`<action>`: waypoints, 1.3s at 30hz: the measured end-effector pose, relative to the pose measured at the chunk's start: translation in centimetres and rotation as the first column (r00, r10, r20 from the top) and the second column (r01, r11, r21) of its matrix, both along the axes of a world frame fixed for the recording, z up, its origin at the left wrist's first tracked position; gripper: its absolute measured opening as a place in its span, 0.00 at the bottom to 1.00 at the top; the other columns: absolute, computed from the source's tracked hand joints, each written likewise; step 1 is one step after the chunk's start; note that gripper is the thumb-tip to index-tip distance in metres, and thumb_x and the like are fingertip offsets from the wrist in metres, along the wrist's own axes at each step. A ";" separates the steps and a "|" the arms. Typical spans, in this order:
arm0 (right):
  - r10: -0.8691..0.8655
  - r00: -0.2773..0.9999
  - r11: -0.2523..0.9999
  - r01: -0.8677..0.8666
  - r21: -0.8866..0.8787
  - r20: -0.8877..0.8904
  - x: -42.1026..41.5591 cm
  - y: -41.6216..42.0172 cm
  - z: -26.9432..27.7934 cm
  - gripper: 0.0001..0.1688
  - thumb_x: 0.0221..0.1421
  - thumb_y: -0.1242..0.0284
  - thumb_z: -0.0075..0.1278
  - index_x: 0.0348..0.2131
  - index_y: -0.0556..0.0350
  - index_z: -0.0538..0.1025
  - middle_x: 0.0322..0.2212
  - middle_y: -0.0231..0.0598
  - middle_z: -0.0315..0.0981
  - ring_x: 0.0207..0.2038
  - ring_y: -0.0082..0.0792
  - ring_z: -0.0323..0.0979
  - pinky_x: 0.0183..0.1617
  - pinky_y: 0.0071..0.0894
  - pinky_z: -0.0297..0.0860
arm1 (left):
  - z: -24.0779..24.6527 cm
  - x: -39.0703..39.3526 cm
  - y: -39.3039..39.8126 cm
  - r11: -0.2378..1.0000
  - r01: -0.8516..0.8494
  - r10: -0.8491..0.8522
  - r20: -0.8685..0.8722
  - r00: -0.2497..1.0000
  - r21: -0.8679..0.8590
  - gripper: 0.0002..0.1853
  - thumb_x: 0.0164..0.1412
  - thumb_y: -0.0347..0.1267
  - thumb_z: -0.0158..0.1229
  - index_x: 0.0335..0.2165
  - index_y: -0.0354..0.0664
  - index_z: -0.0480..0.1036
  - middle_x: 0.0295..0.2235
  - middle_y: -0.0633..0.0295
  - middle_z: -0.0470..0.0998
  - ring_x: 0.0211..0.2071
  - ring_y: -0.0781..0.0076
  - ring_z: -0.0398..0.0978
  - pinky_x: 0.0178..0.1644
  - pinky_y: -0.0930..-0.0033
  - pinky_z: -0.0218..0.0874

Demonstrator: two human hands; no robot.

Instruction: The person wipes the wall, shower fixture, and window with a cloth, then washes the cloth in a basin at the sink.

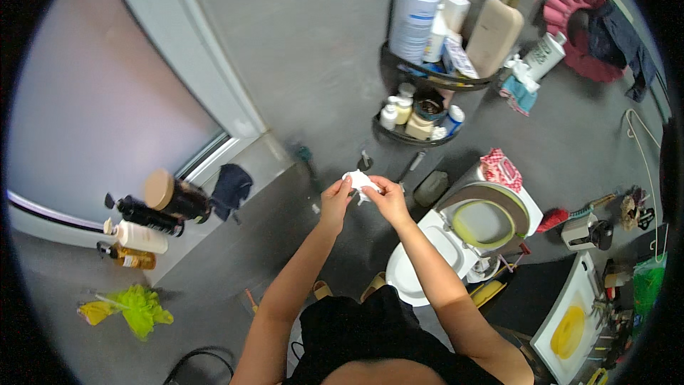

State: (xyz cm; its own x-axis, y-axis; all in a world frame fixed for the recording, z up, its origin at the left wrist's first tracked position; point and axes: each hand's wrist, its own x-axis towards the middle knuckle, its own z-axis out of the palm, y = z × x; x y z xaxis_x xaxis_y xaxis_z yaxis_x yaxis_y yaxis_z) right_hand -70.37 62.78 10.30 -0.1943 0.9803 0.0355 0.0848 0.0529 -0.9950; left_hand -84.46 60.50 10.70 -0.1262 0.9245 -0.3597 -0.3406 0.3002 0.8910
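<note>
Between both hands is a crumpled white piece of thin material point(359, 179), perhaps a tissue or wipe. My left hand point(336, 198) pinches its left side with the thumb on top. On the right side, my right hand point(387, 198) grips it between thumb and fingers. Both hands are held in the air in front of my body, the fingertips close together. Below and to the right of them is a white toilet point(427, 259) with its lid down. A pink-and-white patterned pack point(501, 170) rests on the cistern, beside a yellow-green rimmed ring point(483, 223).
A black corner shelf point(470, 84) carries pump bottles, with a smaller shelf point(414, 140) of jars beneath it. Several bottles point(141, 236) line the window ledge at left. At right is a white washbasin point(545, 334) holding a yellow basin point(567, 332). A black hose point(200, 353) is at lower left.
</note>
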 end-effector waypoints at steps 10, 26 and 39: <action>-0.164 0.955 0.978 0.124 -0.166 -0.249 -12.8 -3.0 -2.7 0.14 0.51 0.69 0.49 0.33 0.64 0.75 0.22 0.23 0.69 0.24 0.14 0.62 0.29 0.15 0.60 | 1.2 -16.3 -6.6 0.790 0.055 0.578 -0.771 0.268 0.611 0.11 0.48 0.29 0.54 0.34 0.40 0.71 0.37 0.55 0.69 0.41 0.56 0.65 0.43 0.62 0.56; -0.297 0.930 0.907 0.205 -0.368 -0.215 -13.7 -7.4 -5.0 0.14 0.50 0.70 0.50 0.34 0.63 0.75 0.26 0.27 0.71 0.28 0.16 0.63 0.32 0.14 0.60 | -3.1 -22.5 3.7 0.920 0.258 0.285 -0.956 0.075 0.295 0.22 0.53 0.31 0.47 0.47 0.34 0.60 0.49 0.46 0.61 0.50 0.49 0.57 0.54 0.57 0.48; -0.283 0.938 0.905 0.192 -0.378 -0.201 -10.8 -7.2 -5.1 0.13 0.51 0.70 0.49 0.34 0.62 0.74 0.26 0.27 0.71 0.28 0.15 0.64 0.32 0.15 0.60 | -2.5 -19.1 7.9 0.892 0.268 0.322 -0.927 0.191 0.365 0.21 0.41 0.28 0.50 0.39 0.32 0.67 0.45 0.50 0.66 0.48 0.52 0.60 0.53 0.60 0.50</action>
